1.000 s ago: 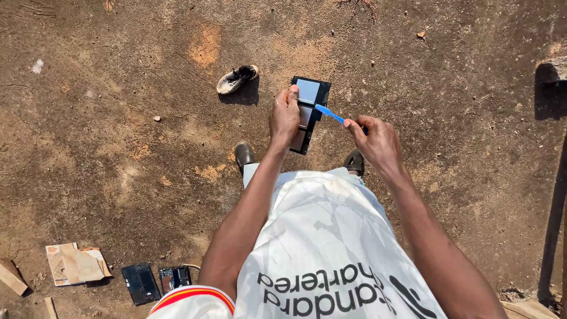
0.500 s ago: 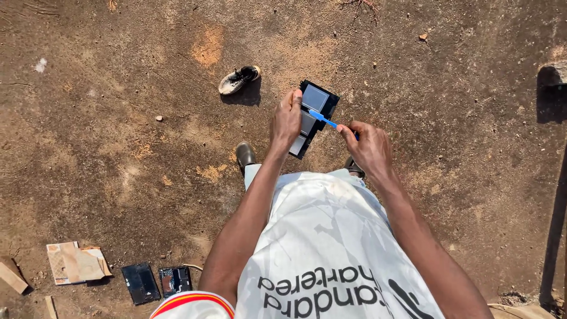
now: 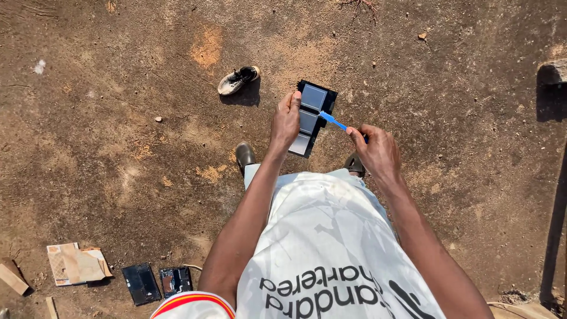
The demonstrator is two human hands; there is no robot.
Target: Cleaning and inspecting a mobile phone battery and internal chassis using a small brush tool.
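Observation:
I look down past my white shirt at bare brown ground. My left hand (image 3: 286,121) grips a long black panel (image 3: 313,113) with three shiny square cells, holding it up by its left edge. My right hand (image 3: 378,152) is closed on a thin blue tool (image 3: 333,121). The tool's tip rests on the panel's right side, near the middle cell. My two dark shoes (image 3: 244,155) show just below the panel.
A lone worn shoe (image 3: 237,80) lies on the dirt up left of the panel. At lower left sit flat cardboard pieces (image 3: 77,264), a black panel (image 3: 140,283) and a small dark frame (image 3: 176,280). A stone (image 3: 553,72) sits at the right edge.
The panel has turned slightly in my left hand. The blue tool's tip has slid from the panel's right edge onto the panel near the middle cell.

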